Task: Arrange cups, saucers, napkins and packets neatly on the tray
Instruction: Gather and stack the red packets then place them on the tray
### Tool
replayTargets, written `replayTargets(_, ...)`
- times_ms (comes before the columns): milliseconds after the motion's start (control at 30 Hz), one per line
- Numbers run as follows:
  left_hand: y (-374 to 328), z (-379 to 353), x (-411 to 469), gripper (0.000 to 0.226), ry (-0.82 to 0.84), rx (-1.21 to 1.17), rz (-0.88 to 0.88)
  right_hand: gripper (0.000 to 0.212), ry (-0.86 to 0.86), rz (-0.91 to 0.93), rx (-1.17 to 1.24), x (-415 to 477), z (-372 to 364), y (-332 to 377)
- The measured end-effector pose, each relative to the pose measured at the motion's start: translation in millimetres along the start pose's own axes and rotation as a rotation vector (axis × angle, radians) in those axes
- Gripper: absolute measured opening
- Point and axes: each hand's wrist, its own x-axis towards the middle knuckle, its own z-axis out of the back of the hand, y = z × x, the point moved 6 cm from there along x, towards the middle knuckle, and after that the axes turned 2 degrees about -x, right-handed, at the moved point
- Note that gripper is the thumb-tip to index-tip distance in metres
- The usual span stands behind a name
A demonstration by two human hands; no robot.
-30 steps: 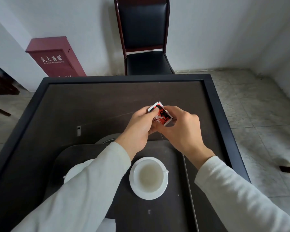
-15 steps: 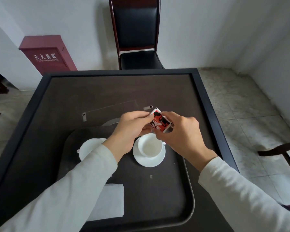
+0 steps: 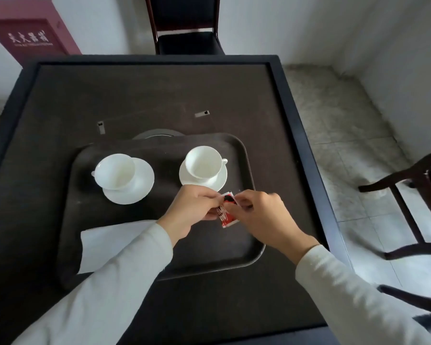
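Observation:
A dark tray lies on the dark table. Two white cups stand on white saucers at its far side: the left cup on its saucer, the right cup on its saucer. A white napkin lies at the tray's near left, partly under my left sleeve. My left hand and my right hand both pinch red, white and black packets just above the tray, right in front of the right saucer. How many packets there are is hidden by my fingers.
The square table has a raised black rim. A round metal insert shows beyond the tray. A black chair stands at the far side, a wooden chair at the right, a red cabinet at the far left.
Both hands have carried the packets from beyond the right cup toward me, down to the tray surface in front of its saucer. The view has tilted down, showing the whole tray.

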Motion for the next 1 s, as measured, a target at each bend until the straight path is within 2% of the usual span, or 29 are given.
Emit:
replayTargets(100,27,-15,2,0.011,0.073,0.012,0.063,0.021,0.149,-0.002,0.012,-1,-12,-24)
replayTargets(200,44,-26,4,0.01,0.084,0.014,0.074,0.036,0.27,0.044,0.011,1,-24,-37)
replayTargets(267,50,-32,6,0.009,0.081,0.025,0.059,0.035,0.303,0.087,-0.039,4,-29,-40)
replayTargets(467,60,-44,6,0.015,0.023,-0.006,0.007,0.024,0.342,0.073,-0.05,12,-24,-54)
replayTargets(667,64,-48,-1,0.017,-0.124,0.039,-0.064,0.022,0.336,0.06,-0.055,9,-23,-57)
replayTargets(867,62,-49,-8,0.015,-0.167,0.253,-0.181,0.022,0.323,0.086,-0.117,6,-27,-53)
replayTargets(1000,60,-47,-8,0.026,-0.191,0.305,-0.195,0.026,0.317,0.116,-0.167,8,-29,-50)
